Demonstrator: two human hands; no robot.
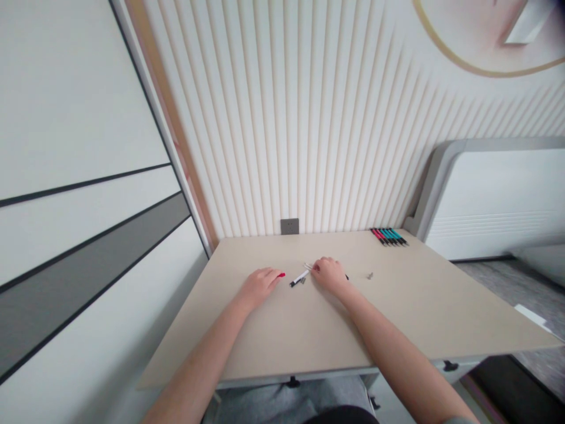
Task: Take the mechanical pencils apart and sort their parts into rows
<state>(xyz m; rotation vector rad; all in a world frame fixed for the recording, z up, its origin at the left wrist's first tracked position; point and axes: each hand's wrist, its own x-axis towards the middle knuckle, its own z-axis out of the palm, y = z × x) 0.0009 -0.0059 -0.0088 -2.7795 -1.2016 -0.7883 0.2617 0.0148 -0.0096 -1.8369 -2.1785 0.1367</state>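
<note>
My left hand (259, 286) rests low over the table, its fingers closed on a small red pen part (281, 275) that sticks out past the fingertips. To its right, my right hand (329, 272) is bent down with its fingertips pinched at the ends of thin white pen refills (308, 267). Between the hands lies a white and black pen part (299, 279), with small grey pieces (303, 281) beside it. A dark tip (346, 277) shows from behind my right hand; the rest of it is hidden.
Several red and teal pens (389, 237) lie in a row at the table's back right. Small metallic pieces (369, 275) lie right of my right hand. The beige table (300, 335) meets a ribbed wall with a grey socket (290, 227). A white cabinet (79, 118) stands left.
</note>
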